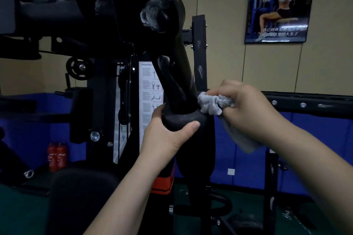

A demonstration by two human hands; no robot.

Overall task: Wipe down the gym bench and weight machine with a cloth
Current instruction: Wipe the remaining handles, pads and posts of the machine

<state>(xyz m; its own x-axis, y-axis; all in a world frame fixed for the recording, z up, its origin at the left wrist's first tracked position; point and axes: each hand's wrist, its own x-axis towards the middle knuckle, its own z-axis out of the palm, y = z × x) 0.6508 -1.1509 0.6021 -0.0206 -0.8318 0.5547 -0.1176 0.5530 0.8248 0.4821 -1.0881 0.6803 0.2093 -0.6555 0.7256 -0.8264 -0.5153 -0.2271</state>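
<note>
The left hand is gripping the machine's black padded arm to steady it while, just to its right, the right hand is bunching the soft, limp grey cloth against that firm, probably heavy arm.

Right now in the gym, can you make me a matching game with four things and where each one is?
Things:
1. grey cloth
2. red bottles
3. poster
4. left hand

Places:
A. on the wall, top right
B. gripping the black padded handle
C. on the floor, far left
D. bunched in the right hand

Pairs: 1-D, 2-C, 3-A, 4-B
</note>
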